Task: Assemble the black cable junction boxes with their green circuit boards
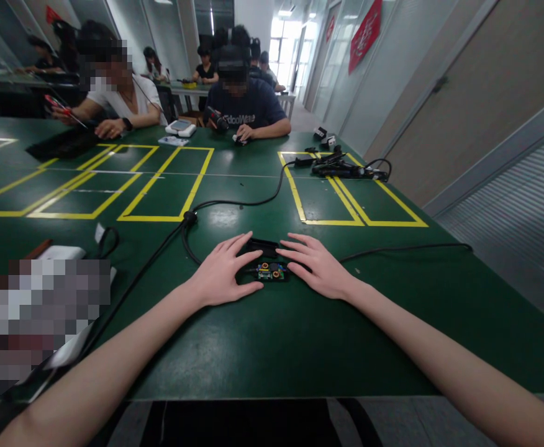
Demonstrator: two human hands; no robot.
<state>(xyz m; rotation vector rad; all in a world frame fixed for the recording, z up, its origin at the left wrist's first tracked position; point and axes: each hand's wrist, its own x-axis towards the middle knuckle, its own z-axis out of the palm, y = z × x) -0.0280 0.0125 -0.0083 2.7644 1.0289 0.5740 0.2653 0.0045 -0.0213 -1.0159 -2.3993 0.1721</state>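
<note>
The bare left forearm (127, 338) and right forearm (430, 344) slant inward from the frame's lower corners. Mid-frame, the left grip (228, 270) and right grip (313, 267) face each other (well spread, fingers (248, 256) loosely curved).

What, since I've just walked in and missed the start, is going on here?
A person's left hand and right hand are spread on either side of a bare circuit board, with a black shell just beyond it on the table. Whether they touch either is hard to tell. Across the table, co-workers handle other things.
</note>
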